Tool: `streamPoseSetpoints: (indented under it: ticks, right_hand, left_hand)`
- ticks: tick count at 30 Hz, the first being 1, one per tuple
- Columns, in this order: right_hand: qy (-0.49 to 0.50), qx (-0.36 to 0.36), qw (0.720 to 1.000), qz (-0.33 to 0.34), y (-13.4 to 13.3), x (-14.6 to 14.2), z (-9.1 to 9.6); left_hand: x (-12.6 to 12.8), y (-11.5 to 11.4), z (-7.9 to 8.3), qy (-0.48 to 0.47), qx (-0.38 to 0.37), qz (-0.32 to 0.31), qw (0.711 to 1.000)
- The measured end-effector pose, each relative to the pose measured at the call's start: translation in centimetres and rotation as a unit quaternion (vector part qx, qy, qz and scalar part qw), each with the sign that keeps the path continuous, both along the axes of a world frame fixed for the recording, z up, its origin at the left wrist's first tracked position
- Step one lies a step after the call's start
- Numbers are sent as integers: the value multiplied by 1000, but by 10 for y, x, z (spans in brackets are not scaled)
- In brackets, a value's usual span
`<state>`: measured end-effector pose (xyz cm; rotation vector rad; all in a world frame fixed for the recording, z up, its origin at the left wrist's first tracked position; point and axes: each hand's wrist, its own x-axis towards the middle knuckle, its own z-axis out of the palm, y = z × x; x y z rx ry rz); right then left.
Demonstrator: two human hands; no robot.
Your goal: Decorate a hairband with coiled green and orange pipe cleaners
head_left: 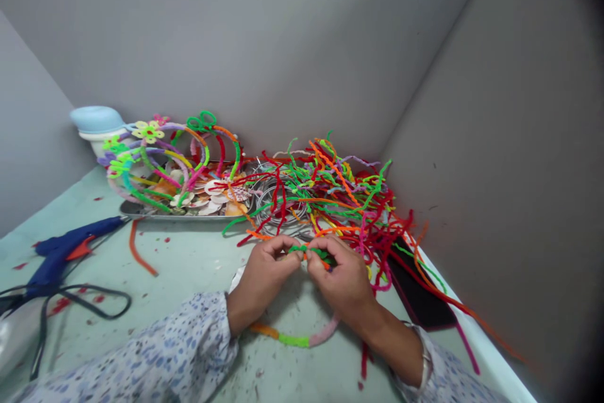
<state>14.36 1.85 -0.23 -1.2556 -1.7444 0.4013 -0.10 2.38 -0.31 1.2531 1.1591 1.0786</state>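
Note:
My left hand (pixel 264 274) and my right hand (pixel 342 277) meet near the middle of the pale green table (pixel 189 264), fingers pinched together on a green and orange pipe cleaner piece (pixel 309 253). Below my hands curves a headband (pixel 295 337) wrapped in orange, green and pink pipe cleaner; it runs under both wrists. A big tangle of loose pipe cleaners (pixel 340 195) in red, orange, green and yellow lies just behind my hands.
A metal tray (pixel 141 209) at the back left holds finished wrapped headbands (pixel 165 158) and paper shapes. A blue glue gun (pixel 66 249) with a black cord lies at the left. A dark flat object (pixel 415 293) sits at the right by the grey wall.

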Motion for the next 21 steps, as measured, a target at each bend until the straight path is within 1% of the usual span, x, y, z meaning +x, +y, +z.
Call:
streamPoseSetpoints:
  ticks: [3,5,7,9,12,16,21]
  right_hand:
    - [52,-59,996,32,-1,5,0]
    - [95,-104,989,41,-1,6,-1]
    - [129,-139,981,40,0,7,-2]
    - [145,-153,977,36,1,7,-3]
    - [126,-142,981,36,2,6,-2]
    - [73,-103,992,23,0,6,3]
    - [33,-55,998,15,-2,5,8]
  left_hand:
    - [-2,2,1,-51,-43,-14,998]
    - [-3,3,2,-81,-57,-20,995]
    - [-3,3,3,-86,-63,-34,994]
    - [-3,2,4,-73,-64,-48,994]
    - [-3,2,6,-50,-55,-53,996]
    - [-2,3,9,-23,-32,-58,998]
    - [-1,4,12,17,15,-52,998]
